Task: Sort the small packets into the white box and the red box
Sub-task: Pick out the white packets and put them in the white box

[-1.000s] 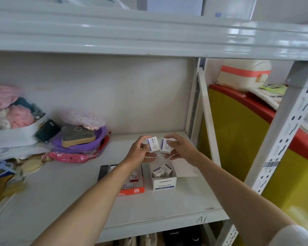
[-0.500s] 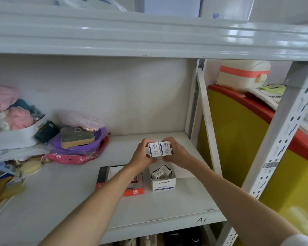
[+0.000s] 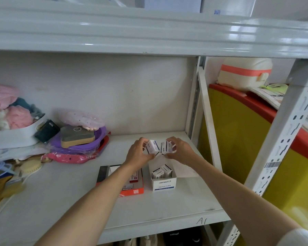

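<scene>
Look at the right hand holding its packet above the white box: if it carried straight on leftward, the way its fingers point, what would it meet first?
Most likely the packet held in the left hand. The right hand and its own packet already sit nearly against it; depth is unclear.

Glossy grey metal shelving (image 3: 149, 210), white wall (image 3: 105, 89)

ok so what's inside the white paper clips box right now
Two small packets stand upright in the white box. Its near wall hides the bottom, so anything underneath them cannot be seen.

bare shelf (image 3: 167, 206) in front, clutter (left) (image 3: 75, 139)
</scene>
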